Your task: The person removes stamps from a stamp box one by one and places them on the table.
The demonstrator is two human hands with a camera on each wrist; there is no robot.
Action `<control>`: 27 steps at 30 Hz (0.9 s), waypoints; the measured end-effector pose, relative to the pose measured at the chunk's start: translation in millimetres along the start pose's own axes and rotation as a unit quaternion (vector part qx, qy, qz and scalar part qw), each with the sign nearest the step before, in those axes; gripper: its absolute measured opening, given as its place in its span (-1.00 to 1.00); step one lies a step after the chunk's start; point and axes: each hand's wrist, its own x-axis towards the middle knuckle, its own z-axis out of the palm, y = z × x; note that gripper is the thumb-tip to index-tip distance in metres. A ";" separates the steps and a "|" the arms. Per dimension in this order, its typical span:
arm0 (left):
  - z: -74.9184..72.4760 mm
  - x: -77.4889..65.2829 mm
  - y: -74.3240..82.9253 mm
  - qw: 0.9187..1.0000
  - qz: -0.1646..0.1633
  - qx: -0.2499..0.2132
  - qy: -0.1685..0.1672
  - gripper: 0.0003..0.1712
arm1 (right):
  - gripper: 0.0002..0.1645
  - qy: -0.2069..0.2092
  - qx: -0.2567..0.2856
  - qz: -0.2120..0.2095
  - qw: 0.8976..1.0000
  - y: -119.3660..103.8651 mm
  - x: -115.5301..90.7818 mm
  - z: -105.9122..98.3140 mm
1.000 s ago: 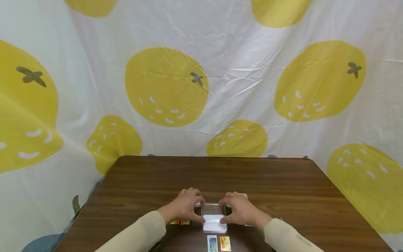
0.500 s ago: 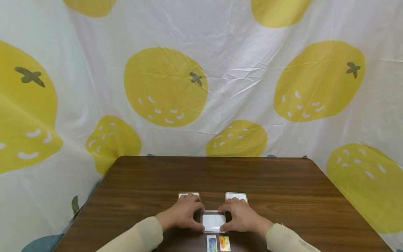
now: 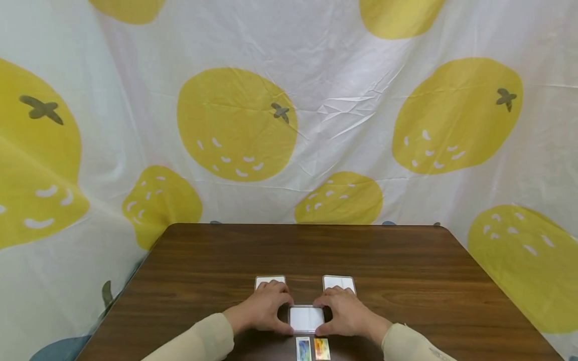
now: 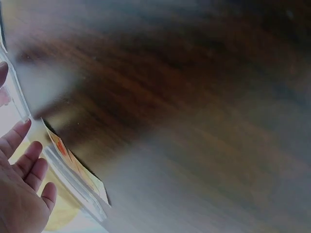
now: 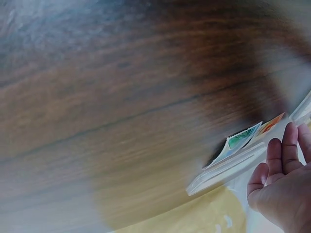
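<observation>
A clear plastic case with a white inside lies flat at the table's near middle, its lid down. My left hand holds its left side, index finger at the far corner and thumb at the near one. On the right side my right hand grips it likewise. Just in front of the case lie two stamps, a blue one and an orange one. Beyond my hands, partly hidden by them, are a left case and a right case.
Orange stamps lie by the left case in the left wrist view. A green stamp and an orange-red stamp lie by the right case. The brown wooden table ends at a lemon-print cloth.
The middle case's lid has come down from a raised position to lie flat. Both hands have lowered slightly towards the near edge with it, uncovering more of the two far cases.
</observation>
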 end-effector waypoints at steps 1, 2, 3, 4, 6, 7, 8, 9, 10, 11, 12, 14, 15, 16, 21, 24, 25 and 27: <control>0.0 0.1 0.1 1.000 -0.001 -0.001 -0.001 -0.40 | -0.29 0.000 -0.001 0.000 1.000 0.2 -0.1 0.1; 0.1 0.3 0.3 1.000 -0.002 -0.001 -0.002 -0.40 | -0.29 -0.001 -0.001 0.000 1.000 0.3 -0.2 0.1; 0.4 0.5 0.4 1.000 -0.002 -0.002 -0.003 -0.40 | -0.29 -0.002 0.000 0.001 1.000 0.3 -0.4 0.1; 0.6 0.7 0.6 1.000 -0.002 -0.001 -0.003 -0.39 | -0.30 -0.002 -0.002 0.000 1.000 0.4 -0.6 0.2; 1.1 1.2 0.8 1.000 -0.002 0.001 -0.003 -0.38 | -0.30 -0.001 -0.006 0.000 1.000 0.5 -1.1 0.4; 1.4 1.5 0.8 1.000 -0.001 0.002 -0.004 -0.38 | -0.30 0.000 -0.008 -0.001 1.000 0.6 -1.3 0.6; 1.8 1.7 0.9 1.000 0.000 0.004 -0.004 -0.38 | -0.30 0.000 -0.009 -0.001 1.000 0.6 -1.5 0.8; 2.1 1.9 0.8 1.000 0.000 0.004 -0.004 -0.38 | -0.29 0.001 -0.010 -0.002 1.000 0.7 -1.7 1.1; 2.3 2.1 0.7 1.000 0.001 0.005 -0.004 -0.38 | -0.29 0.002 -0.012 -0.002 1.000 0.7 -1.8 1.4; 2.6 2.3 0.6 1.000 0.002 0.006 -0.004 -0.38 | -0.29 0.003 -0.013 -0.002 1.000 0.8 -1.9 1.6; 2.9 2.3 0.5 1.000 0.003 0.006 -0.004 -0.38 | -0.29 0.004 -0.014 -0.002 1.000 0.8 -1.9 1.9; 3.2 2.4 0.3 1.000 0.003 0.008 -0.002 -0.38 | -0.29 0.006 -0.015 -0.003 1.000 0.7 -1.7 2.1; 3.3 2.5 0.2 1.000 0.004 0.009 -0.001 -0.38 | -0.30 0.008 -0.016 -0.003 1.000 0.6 -1.6 2.3; 3.2 2.3 0.3 1.000 0.004 0.009 0.000 -0.38 | -0.30 0.008 -0.017 -0.003 1.000 0.5 -1.5 2.4; 2.7 1.8 0.6 1.000 0.005 0.011 0.001 -0.38 | -0.30 0.007 -0.018 0.002 1.000 -0.6 -1.3 2.8; 1.7 1.6 1.6 1.000 0.005 0.015 -0.001 -0.37 | -0.29 0.003 -0.016 0.006 1.000 -1.7 -1.4 2.5; 1.3 1.5 2.1 1.000 0.006 0.017 -0.001 -0.37 | -0.28 0.001 -0.015 0.008 1.000 -2.2 -1.5 2.1; 0.9 2.1 2.8 1.000 0.006 0.022 -0.003 -0.37 | -0.28 -0.001 -0.013 0.011 1.000 -3.0 -1.9 1.2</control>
